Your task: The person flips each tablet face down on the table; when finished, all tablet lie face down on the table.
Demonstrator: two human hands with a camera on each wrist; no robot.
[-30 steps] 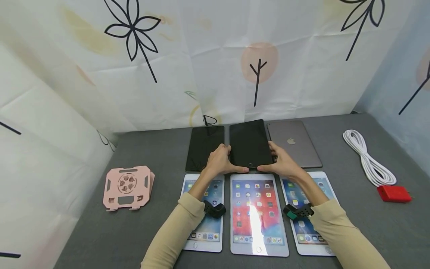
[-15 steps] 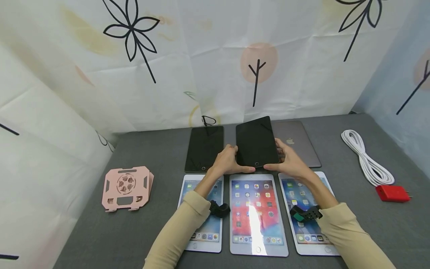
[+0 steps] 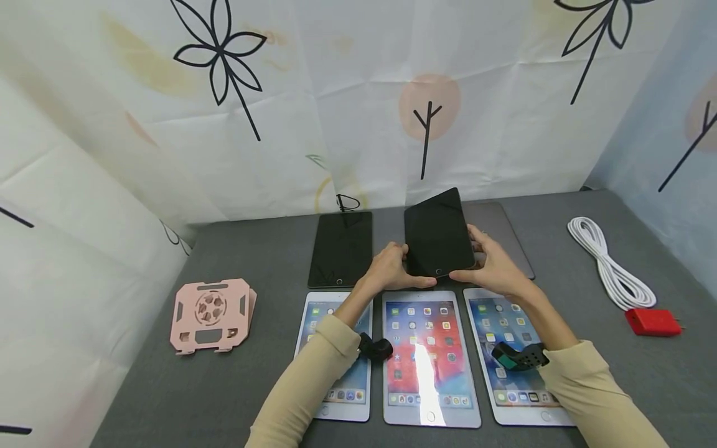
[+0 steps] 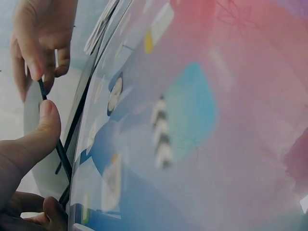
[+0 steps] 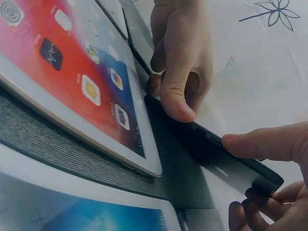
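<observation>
Both hands hold a black tablet (image 3: 439, 233) by its near corners, thumbs along the near edge and fingers around the sides. Its far end is tipped up, and it overlaps a grey device with a metal back (image 3: 504, 233) in the head view. My left hand (image 3: 392, 269) grips the left corner; my right hand (image 3: 493, 264) grips the right one. In the right wrist view the tablet's thin edge (image 5: 207, 137) shows a port and small speaker holes between the two thumbs. A second black tablet (image 3: 340, 249) lies flat to the left.
Three white tablets with lit screens lie in front: left (image 3: 360, 381), middle (image 3: 426, 348) and right (image 3: 498, 320), the outer two partly under the forearms. A pink folding stand (image 3: 210, 308) is at the left. A coiled white cable (image 3: 607, 264) and red charger (image 3: 653, 322) lie right.
Both hands have carried the black tablet rightward and slightly up. It now covers more of the grey device, hiding its logo, and is further from the second black tablet.
</observation>
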